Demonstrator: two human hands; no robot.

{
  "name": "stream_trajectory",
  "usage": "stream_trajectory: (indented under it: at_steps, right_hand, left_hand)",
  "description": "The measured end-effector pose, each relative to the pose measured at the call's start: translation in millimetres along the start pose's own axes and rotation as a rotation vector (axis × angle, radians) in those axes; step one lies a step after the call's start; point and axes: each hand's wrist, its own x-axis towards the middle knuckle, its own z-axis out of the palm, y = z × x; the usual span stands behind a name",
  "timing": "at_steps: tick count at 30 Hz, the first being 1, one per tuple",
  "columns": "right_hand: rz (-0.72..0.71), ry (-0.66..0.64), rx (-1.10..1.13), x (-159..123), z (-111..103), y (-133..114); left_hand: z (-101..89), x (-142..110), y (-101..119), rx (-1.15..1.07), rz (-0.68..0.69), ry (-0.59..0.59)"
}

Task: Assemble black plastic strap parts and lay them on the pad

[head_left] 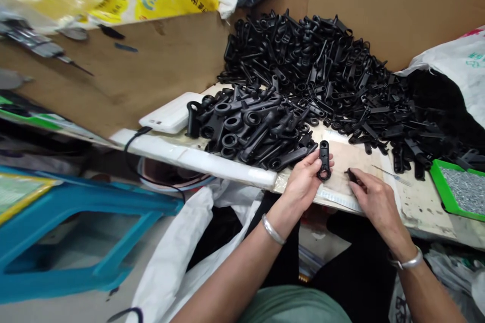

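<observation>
My left hand (308,174) grips a black plastic part (324,156) with a ring at its lower end, held upright above the table's front edge. To its right, my right hand (369,189) pinches a small dark piece (352,175) between thumb and fingers; most of that piece is covered. The two hands are apart. Behind my left hand lies a pile of black ringed parts (250,121). A larger heap of black parts (303,50) rises farther back, and smaller black pieces (379,101) spread to the right.
A green tray of small silvery pieces (462,189) sits at the right edge. A white power bank (170,112) with a black cable lies left of the pile. Cardboard walls (371,5) enclose the back. A blue plastic stool (76,242) stands at lower left.
</observation>
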Motion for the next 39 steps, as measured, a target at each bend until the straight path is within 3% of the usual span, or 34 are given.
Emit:
stream_trajectory:
  at_steps: [4,6,10,17,23,27,31,36,39]
  right_hand:
    - [0.216,0.171,0.417,9.5,1.5,-23.8]
    - [0.246,0.255,0.527,16.2,5.7,-36.9]
    - [0.219,0.329,0.531,27.3,19.4,-49.0]
    - [0.117,0.415,0.447,27.2,28.2,-45.6]
    - [0.17,0.39,0.446,20.6,21.9,-49.0]
    - [0.246,0.305,0.521,20.8,17.1,-44.7]
    - [0.311,0.208,0.801,25.3,6.9,-27.4]
    - [0.332,-0.116,1.237,22.1,-1.8,-19.5]
    - [0.349,-0.05,1.314,15.8,3.4,-25.3]
  left_hand:
    - [-0.7,0.9,-6.2,0.042,0.052,-0.037]
    - [-0.9,0.9,-9.9,0.062,0.076,-0.059]
    - [0.1,-0.3,-18.1,0.071,0.132,-0.103]
    - [-1.0,-5.2,-24.1,0.247,0.241,-0.188]
    - [-3.3,-12.1,-22.0,0.445,0.291,-0.328]
    - [-0.9,-14.1,-23.8,0.569,0.39,-0.279]
    - [-0.4,-18.8,-20.9,0.697,0.405,-0.259]
    - [4.1,-28.3,-12.9,0.695,0.299,-0.387]
    - [4.7,-29.0,-11.4,0.744,0.322,-0.402]
